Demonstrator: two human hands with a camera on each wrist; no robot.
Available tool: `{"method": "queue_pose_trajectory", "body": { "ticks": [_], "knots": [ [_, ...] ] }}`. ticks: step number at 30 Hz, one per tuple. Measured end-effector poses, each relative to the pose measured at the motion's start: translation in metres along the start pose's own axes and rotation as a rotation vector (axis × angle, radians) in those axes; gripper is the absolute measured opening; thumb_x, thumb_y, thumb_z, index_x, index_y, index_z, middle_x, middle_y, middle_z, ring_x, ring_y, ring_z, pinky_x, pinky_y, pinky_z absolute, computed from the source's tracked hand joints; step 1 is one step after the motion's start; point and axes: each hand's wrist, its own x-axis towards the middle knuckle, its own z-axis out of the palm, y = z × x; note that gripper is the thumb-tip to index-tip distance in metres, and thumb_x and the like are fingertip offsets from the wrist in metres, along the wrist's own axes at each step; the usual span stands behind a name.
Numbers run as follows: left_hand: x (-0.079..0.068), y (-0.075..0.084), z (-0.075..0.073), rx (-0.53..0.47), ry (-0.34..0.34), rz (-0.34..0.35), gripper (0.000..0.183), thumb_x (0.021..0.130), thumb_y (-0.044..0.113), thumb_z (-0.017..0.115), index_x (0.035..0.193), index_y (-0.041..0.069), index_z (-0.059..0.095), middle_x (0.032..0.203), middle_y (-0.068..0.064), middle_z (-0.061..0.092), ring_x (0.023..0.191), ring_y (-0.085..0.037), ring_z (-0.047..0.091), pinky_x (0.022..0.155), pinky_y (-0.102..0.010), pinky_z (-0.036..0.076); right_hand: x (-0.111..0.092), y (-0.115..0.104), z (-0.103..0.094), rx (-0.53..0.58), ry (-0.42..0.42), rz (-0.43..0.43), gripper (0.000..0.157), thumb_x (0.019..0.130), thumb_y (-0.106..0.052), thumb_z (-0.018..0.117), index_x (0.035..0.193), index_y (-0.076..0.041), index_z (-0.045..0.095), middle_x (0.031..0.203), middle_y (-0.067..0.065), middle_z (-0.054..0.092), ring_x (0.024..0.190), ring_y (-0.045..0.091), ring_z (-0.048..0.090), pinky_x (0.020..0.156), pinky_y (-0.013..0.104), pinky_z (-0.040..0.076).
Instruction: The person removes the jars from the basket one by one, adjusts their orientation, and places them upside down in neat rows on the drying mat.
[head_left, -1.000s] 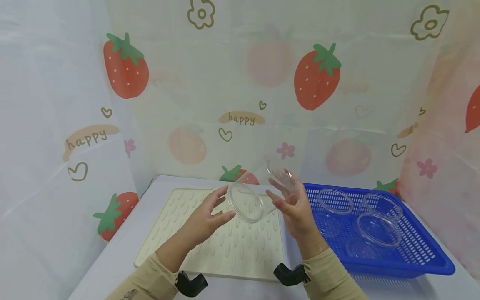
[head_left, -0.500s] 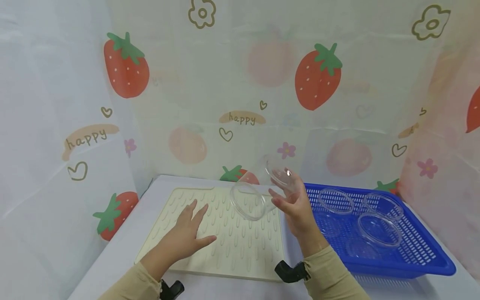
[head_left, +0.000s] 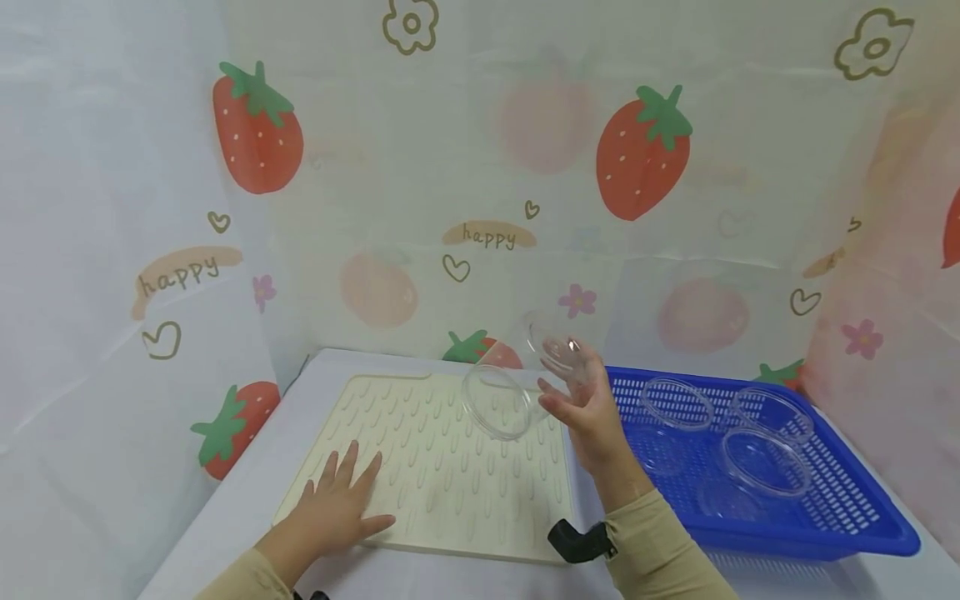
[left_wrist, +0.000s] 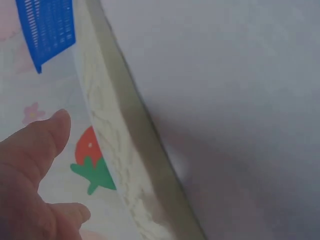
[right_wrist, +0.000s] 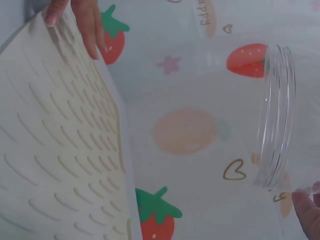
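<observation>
My right hand (head_left: pixel 588 421) holds a clear, see-through plastic jar (head_left: pixel 519 371) by its far end, raised over the back right of a cream ridged mat (head_left: pixel 450 492). The jar is tilted, its round threaded mouth turned down to the left. In the right wrist view the jar's ridged neck (right_wrist: pixel 277 117) shows at the right, beside a finger and thumb tip. My left hand (head_left: pixel 333 504) is spread with straight fingers at the mat's front left corner, holding nothing; whether it touches the mat I cannot tell. The left wrist view shows its thumb and a finger near the mat's edge (left_wrist: pixel 130 115).
A blue perforated plastic basket (head_left: pixel 780 542) stands to the right of the mat. Three clear jars (head_left: pixel 767 493) appear to be inside, their round rims upward. A white cloth covers the table, and a curtain (head_left: pixel 480 167) printed with strawberries rises behind and on both sides.
My left hand has moved away from the jar, down and to the left over the mat's front corner. My right hand still holds the jar in nearly the same place.
</observation>
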Motion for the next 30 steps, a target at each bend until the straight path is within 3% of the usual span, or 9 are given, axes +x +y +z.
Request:
{"method": "queue_pose_trajectory", "body": {
  "ticks": [11,18,24,30],
  "knots": [
    [-0.009,-0.01,0.012,-0.009,-0.081,-0.008,0.085,0.083,0.063,0.046,0.144,0.008,0.026,0.148,-0.028,0.005,0.132,-0.051,0.002,0.094,-0.072,0.007,0.012,0.007,0.006,-0.05,0.03,0.043,0.085,0.075,-0.008,0.075,0.139,-0.004,0.02,0.143,0.025,0.026,0.129,0.032,0.032,0.101,0.052,0.028],
    [-0.01,-0.016,0.017,0.011,-0.109,-0.003,0.082,0.085,0.062,0.044,0.142,0.005,0.029,0.147,-0.029,0.01,0.131,-0.052,0.006,0.094,-0.072,0.01,0.032,0.029,0.022,-0.094,0.036,0.119,0.084,0.074,0.001,0.071,0.14,-0.008,0.02,0.142,0.013,0.033,0.129,0.033,0.033,0.103,0.05,0.029],
    [-0.006,-0.019,0.022,0.017,-0.133,-0.015,0.085,0.083,0.066,0.041,0.142,0.006,0.029,0.147,-0.03,0.01,0.131,-0.053,0.006,0.093,-0.072,0.011,0.052,0.053,0.04,-0.241,0.033,0.229,0.084,0.074,-0.008,0.075,0.14,-0.017,0.023,0.139,0.0,0.036,0.118,0.029,0.046,0.094,0.044,0.042],
    [-0.001,-0.019,0.023,0.019,-0.142,-0.023,0.088,0.082,0.069,0.04,0.143,0.008,0.028,0.147,-0.03,0.008,0.132,-0.052,0.004,0.093,-0.073,0.01,0.071,0.076,0.062,-0.329,0.05,0.268,0.088,0.069,-0.017,0.081,0.138,-0.022,0.027,0.137,-0.001,0.038,0.12,0.025,0.045,0.092,0.04,0.044]
  ]
}}
